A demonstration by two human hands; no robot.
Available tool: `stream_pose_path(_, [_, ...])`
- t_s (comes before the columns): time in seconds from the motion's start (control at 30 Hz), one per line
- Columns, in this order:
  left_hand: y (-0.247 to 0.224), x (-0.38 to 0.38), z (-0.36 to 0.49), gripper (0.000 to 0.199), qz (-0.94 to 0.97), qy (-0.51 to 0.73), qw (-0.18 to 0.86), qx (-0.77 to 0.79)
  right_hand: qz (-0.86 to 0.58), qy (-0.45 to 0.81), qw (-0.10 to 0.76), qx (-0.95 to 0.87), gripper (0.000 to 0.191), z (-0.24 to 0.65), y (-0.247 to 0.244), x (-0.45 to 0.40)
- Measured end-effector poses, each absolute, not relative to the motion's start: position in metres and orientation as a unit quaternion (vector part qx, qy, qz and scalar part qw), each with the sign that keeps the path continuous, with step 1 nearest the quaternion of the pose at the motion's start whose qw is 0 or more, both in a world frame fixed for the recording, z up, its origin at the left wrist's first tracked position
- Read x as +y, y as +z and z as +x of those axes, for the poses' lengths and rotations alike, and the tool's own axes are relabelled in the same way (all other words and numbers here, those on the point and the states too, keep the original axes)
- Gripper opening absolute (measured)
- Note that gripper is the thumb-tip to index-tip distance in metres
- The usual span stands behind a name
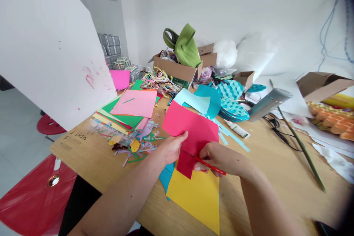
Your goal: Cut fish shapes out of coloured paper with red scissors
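Note:
My left hand [175,146] is closed on the left side of a red-pink sheet of paper [190,123], its thumb lying on top. From the right, my right hand [214,156] grips a pair of red-handled scissors [208,166]. Their blades point left across the lower part of the sheet, near my left fingers. A darker strip of the paper hangs below the blades. Beneath the hands, a yellow sheet [196,195] lies on the table, with a blue sheet [167,177] partly under it.
Coloured sheets [135,103] are stacked at left beside paper scraps [141,147]. Behind are a cardboard box [177,70] with a green bag [188,46] and teal paper pieces [232,99]. At right stand a grey bottle [268,103], a glue tube [237,129] and a long green stick [301,143].

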State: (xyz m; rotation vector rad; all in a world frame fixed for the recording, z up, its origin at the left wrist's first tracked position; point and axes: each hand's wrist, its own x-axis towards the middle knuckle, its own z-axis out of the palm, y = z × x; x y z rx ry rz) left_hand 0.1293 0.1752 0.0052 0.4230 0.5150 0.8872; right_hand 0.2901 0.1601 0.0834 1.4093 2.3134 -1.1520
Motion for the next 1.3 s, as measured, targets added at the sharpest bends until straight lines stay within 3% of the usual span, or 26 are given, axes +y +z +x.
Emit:
stream_pose_path(0.33, [0.019,0.186,0.116,0.027,0.192,0.522,0.784,0.276,0.465,-0.352,0.078,0.808,0.051,0.290,0.098,0.151])
stream_pose_path(0.83, [0.012,0.178,0.122,0.028,0.212,0.445,0.825,0.275,0.487,-0.225,0.085,0.840,0.057,0.295,0.095,0.152])
stream_pose_path(0.93, [0.013,0.178,0.123,0.027,0.206,0.445,0.830,0.266,0.490,-0.203,0.044,0.847,0.050,0.295,0.086,0.156])
stream_pose_path(1.13, [0.019,0.180,0.123,0.026,0.142,0.484,0.827,0.250,0.561,-0.171,-0.084,0.806,0.017,0.277,0.069,0.159])
stream_pose_path(1.3, [0.024,0.181,0.120,0.028,0.106,0.509,0.824,0.226,0.572,-0.155,-0.137,0.794,0.015,0.259,0.063,0.156])
